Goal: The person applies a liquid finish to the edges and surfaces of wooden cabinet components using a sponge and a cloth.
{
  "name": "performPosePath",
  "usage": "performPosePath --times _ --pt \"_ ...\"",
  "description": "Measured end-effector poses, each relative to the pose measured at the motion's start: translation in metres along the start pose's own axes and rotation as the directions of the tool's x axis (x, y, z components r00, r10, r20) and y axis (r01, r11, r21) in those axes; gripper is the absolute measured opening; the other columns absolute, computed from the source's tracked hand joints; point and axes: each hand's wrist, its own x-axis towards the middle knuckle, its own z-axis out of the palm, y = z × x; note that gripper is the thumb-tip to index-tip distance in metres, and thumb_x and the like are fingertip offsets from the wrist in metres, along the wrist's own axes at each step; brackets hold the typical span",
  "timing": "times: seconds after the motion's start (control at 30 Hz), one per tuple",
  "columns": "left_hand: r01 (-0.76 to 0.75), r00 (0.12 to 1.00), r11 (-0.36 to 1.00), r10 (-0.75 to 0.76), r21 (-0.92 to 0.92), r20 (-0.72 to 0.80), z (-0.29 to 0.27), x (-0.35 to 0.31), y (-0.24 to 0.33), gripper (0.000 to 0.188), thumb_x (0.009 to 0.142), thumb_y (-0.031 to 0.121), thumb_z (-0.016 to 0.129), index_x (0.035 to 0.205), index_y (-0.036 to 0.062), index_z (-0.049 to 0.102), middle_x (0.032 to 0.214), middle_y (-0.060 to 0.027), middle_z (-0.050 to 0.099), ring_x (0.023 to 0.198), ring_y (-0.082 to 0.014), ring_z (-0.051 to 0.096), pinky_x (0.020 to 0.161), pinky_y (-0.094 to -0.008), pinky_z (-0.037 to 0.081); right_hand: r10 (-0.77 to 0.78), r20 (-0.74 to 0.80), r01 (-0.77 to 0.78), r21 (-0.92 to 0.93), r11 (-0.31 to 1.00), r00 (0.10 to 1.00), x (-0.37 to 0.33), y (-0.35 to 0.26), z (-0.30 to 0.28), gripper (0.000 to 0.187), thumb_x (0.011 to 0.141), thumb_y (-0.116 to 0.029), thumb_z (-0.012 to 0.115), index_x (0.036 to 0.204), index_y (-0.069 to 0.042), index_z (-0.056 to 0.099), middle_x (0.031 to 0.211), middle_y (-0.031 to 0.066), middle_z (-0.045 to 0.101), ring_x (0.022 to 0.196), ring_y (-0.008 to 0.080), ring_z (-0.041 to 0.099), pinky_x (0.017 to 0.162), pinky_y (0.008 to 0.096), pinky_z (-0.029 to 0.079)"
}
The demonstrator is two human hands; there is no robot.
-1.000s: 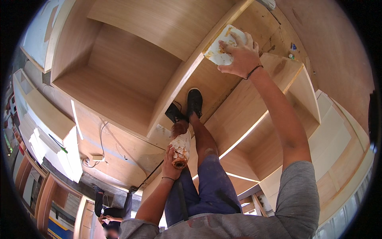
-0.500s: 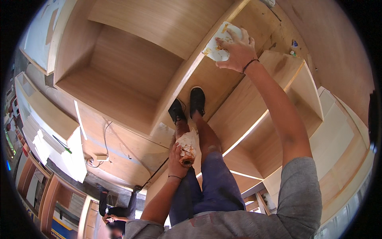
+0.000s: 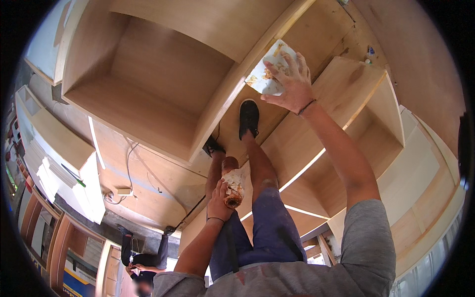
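My right hand (image 3: 291,86) is spread over a white, squarish flat pad (image 3: 271,72) with yellow-brown smears, its fingers and thumb holding it. One side of the pad lies against the long pale edge (image 3: 232,94) of an open wooden cabinet (image 3: 163,69). Lower down, between my knees, my left hand (image 3: 219,204) is closed round a brown bottle-like container (image 3: 234,184) in tattered, stained white wrapping. Its round, brown-crusted end points towards me. Part of it is hidden behind my fingers.
A second wooden cabinet (image 3: 316,119) stands to the right, close to my legs. White panels (image 3: 54,183) are stacked at the left, near a cable with a small box (image 3: 123,192). Another person (image 3: 143,262) sits at the lower left. A small bottle (image 3: 368,61) lies at the upper right.
My right hand and the pad have come nearer to me along the cabinet edge. The container in my left hand has tilted, showing its brown far end. My left shoe is now more hidden.
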Motion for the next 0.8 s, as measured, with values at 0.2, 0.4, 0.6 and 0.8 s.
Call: performPosePath --times 0.2,0.4,0.6,0.8 --pt "0.012 0.999 0.999 -0.015 -0.051 -0.044 -0.003 -0.004 -0.007 0.087 0.068 0.022 0.081 0.141 0.0105 0.035 0.152 -0.0078 0.032 0.134 -0.0311 0.041 0.104 -0.0410 0.043 -0.009 -0.020 0.008 -0.016 1.000 1.000 0.001 0.002 0.016 0.080 0.059 -0.056 0.079 0.133 -0.037 0.056 0.146 0.0149 0.038 0.135 0.0506 0.025 0.106 0.0624 0.029" --pt "0.021 0.999 0.998 -0.023 -0.051 -0.046 -0.004 -0.006 -0.017 0.090 0.067 0.022 0.082 0.142 0.0111 0.034 0.152 -0.0081 0.033 0.135 -0.0315 0.039 0.107 -0.0405 0.040 0.077 0.173 -0.048 -0.163 0.985 0.982 0.005 -0.020 -0.029 0.077 0.057 -0.056 0.077 0.129 -0.033 0.062 0.146 0.0127 0.039 0.137 0.0481 0.024 0.104 0.0633 0.027" --pt "0.008 0.999 0.998 -0.011 -0.065 -0.044 -0.004 -0.003 -0.017 0.089 0.067 0.023 0.081 0.142 0.0110 0.035 0.152 -0.0086 0.033 0.136 -0.0315 0.038 0.108 -0.0404 0.039 0.091 0.183 -0.054 -0.196 0.979 0.979 0.014 -0.021 -0.035 0.078 0.058 -0.053 0.076 0.131 -0.034 0.061 0.149 0.0110 0.039 0.139 0.0468 0.023 0.107 0.0618 0.025" --pt "0.014 0.999 0.997 -0.017 -0.075 -0.050 -0.008 -0.007 -0.023 0.087 0.069 0.023 0.081 0.142 0.0105 0.035 0.152 -0.0094 0.034 0.135 -0.0325 0.039 0.108 -0.0407 0.039 0.110 0.243 -0.050 -0.239 0.970 0.964 0.015 -0.025 -0.041 0.076 0.057 -0.052 0.075 0.130 -0.034 0.061 0.149 0.0115 0.039 0.138 0.0468 0.023 0.106 0.0617 0.025"
